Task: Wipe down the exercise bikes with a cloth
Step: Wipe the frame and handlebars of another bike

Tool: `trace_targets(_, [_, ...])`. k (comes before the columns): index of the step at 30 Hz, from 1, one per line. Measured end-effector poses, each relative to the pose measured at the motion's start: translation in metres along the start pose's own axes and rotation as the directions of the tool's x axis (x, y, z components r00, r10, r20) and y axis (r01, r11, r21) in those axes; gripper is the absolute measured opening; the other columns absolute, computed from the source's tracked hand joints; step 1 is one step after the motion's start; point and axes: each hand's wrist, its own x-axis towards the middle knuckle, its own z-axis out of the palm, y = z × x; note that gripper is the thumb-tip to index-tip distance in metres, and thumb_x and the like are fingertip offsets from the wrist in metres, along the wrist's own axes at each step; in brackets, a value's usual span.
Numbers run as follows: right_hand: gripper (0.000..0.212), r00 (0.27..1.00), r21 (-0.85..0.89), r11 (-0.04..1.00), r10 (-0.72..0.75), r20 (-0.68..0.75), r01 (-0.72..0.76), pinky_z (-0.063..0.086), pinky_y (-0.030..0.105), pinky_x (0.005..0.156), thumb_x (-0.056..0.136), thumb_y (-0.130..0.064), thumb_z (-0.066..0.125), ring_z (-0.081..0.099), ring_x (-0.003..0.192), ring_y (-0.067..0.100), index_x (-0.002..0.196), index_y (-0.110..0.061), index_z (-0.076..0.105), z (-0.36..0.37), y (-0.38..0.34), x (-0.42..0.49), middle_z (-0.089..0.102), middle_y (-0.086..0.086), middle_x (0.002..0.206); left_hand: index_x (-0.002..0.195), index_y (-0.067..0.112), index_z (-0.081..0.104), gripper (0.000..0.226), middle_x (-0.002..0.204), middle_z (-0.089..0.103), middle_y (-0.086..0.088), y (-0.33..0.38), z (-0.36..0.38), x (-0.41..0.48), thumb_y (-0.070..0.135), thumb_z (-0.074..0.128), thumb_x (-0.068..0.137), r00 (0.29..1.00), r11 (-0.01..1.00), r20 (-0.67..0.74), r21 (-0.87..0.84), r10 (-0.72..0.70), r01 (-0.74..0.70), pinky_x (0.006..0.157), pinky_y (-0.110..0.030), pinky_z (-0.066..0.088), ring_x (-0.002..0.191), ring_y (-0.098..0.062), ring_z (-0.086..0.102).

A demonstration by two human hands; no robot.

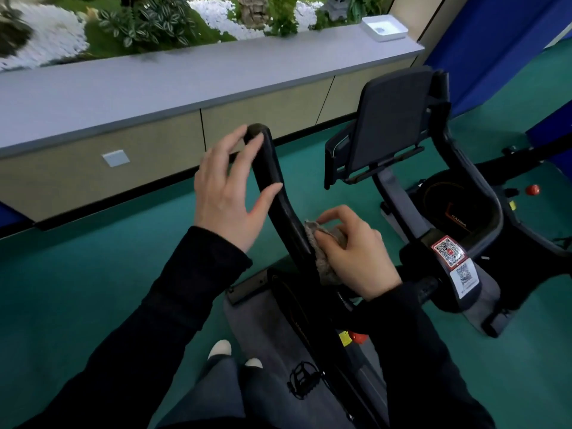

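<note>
1. Right hand (pixel 356 252) pinches the grey cloth (pixel 328 270) against the bike's black handlebar (pixel 291 218), mid-frame.
2. Bar runs up-left from the cloth; left hand (pixel 226 196), fingers loose, rests near its top end.

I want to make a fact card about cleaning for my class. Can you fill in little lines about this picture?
place: green floor, grey ledge with plants behind
being wiped: black handlebar
left hand: rests on the handlebar's top end, fingers relaxed
right hand: pinches a brownish cloth against the handlebar lower down
screen: dark, upright, right of the handlebar
QR stickers: right of the right hand
white tray: on the ledge's far end
</note>
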Motion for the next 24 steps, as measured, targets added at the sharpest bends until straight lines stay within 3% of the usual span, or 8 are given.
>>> trace_targets(3, [0.013, 0.999, 0.023, 1.0, 0.012, -0.035, -0.011, 0.041, 0.026, 0.064, 0.091, -0.026, 0.06, 0.059, 0.075, 0.016, 0.092, -0.014, 0.063, 0.002, 0.0, -0.01, 0.066, 0.004, 0.075, 0.119, 0.009, 0.062, 0.038, 0.135, 0.051, -0.011, -0.002, -0.001, -0.007, 0.03, 0.063, 0.087, 0.971, 0.956, 0.028, 0.171, 0.239, -0.24, 0.1, -0.044, 0.032, 0.127, -0.028, 0.04])
trace_targets(7, [0.013, 0.999, 0.071, 0.997, 0.023, -0.035, -0.021, 0.043, 0.016, 0.069, 0.088, -0.032, 0.063, 0.06, 0.078, 0.005, 0.095, -0.022, 0.068, -0.001, 0.002, -0.027, 0.07, -0.005, 0.081, 0.099, 0.013, 0.071, 0.023, 0.114, 0.066, -0.003, -0.004, 0.0, 0.009, 0.031, 0.06, 0.089, 0.852, 0.828, 0.18, 0.204, 0.492, -0.522, 0.105, -0.042, 0.028, 0.121, -0.024, 0.053])
trace_targets(10, [0.011, 0.997, 0.104, 0.994, 0.03, -0.075, -0.023, 0.043, 0.015, 0.069, 0.088, -0.023, 0.064, 0.059, 0.079, 0.003, 0.098, -0.022, 0.069, 0.002, 0.002, -0.029, 0.069, -0.008, 0.082, 0.09, 0.011, 0.072, 0.027, 0.097, 0.069, -0.004, -0.009, 0.001, 0.037, 0.034, 0.058, 0.089, 0.753, 0.739, 0.322, 0.193, 0.574, -0.645, 0.107, -0.045, 0.024, 0.112, -0.025, 0.06])
trace_targets(14, [0.013, 0.966, 0.124, 0.99, 0.103, -0.238, -0.075, 0.042, 0.028, 0.063, 0.088, -0.018, 0.063, 0.054, 0.062, 0.015, 0.099, -0.021, 0.058, 0.017, -0.003, -0.031, 0.066, 0.008, 0.069, 0.084, 0.014, 0.072, 0.037, 0.082, 0.067, -0.001, -0.017, 0.0, 0.063, 0.041, 0.05, 0.092, 0.648, 0.651, 0.409, 0.156, 0.642, -0.743, 0.108, -0.043, 0.026, 0.095, -0.024, 0.063])
trace_targets(19, [0.012, 0.831, 0.123, 0.985, 0.171, -0.53, -0.125, 0.043, 0.024, 0.067, 0.085, -0.013, 0.066, 0.057, 0.073, 0.009, 0.094, -0.015, 0.059, 0.05, -0.032, -0.024, 0.065, -0.003, 0.082, 0.084, 0.015, 0.073, 0.032, 0.081, 0.068, 0.001, -0.025, -0.003, 0.076, 0.038, 0.052, 0.091, 0.543, 0.593, 0.392, -0.009, 0.743, -0.805, 0.094, -0.037, 0.034, 0.086, -0.024, 0.063])
trace_targets(24, [0.018, 0.661, -0.027, 0.993, 0.054, -0.749, -0.111, 0.037, 0.017, 0.085, 0.077, -0.002, 0.064, 0.053, 0.09, 0.021, 0.095, -0.008, 0.065, 0.091, -0.071, -0.006, 0.065, 0.002, 0.098, 0.08, 0.014, 0.073, 0.025, 0.08, 0.071, 0.003, -0.031, -0.006, 0.1, 0.026, 0.053, 0.09, 0.418, 0.521, 0.38, -0.225, 0.825, -0.824, 0.085, -0.033, 0.035, 0.078, -0.022, 0.064])
